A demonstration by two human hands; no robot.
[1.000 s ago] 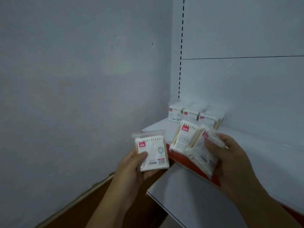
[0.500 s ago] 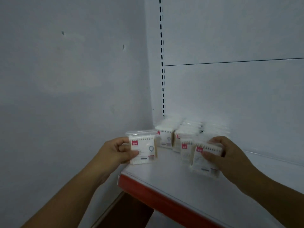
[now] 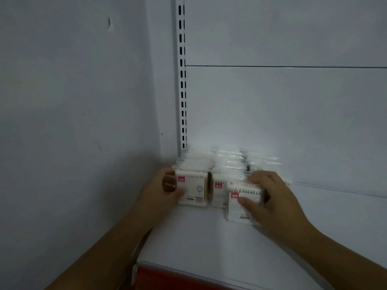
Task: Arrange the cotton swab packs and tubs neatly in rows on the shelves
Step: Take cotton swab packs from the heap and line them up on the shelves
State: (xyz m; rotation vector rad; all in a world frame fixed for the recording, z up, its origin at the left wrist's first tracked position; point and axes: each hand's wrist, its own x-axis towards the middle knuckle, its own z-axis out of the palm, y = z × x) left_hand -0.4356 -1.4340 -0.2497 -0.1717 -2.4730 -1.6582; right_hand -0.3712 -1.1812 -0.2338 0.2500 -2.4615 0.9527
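1. Spots the front pack (image 3: 193,190) of the left row: upright at the back left of the shelf (image 3: 209,243), printed face to the camera, red label top left, swab tips in a line along the top edge, sticks running vertically.
2. Grips that pack with the left hand (image 3: 165,191): thumb across the lower left of its face, fingers curled round its left edge, forearm coming in from lower left.
3. Holds a second pack (image 3: 240,204) in the right hand (image 3: 272,197), forward of the rows, tips up, face to the camera; thumb pressed on the face, fingers curled over the top right corner.
4. Finds a third pack (image 3: 218,193) upright between the two, partly covered by the second.
5. Makes out rows of packs (image 3: 228,162) running back to the rear panel (image 3: 272,111) beside the slotted upright (image 3: 182,80); too blurred and washed out to count.
6. Cannot tell whether the second pack stands straight or leans, nor whether it touches the shelf; loses its right side under the palm.
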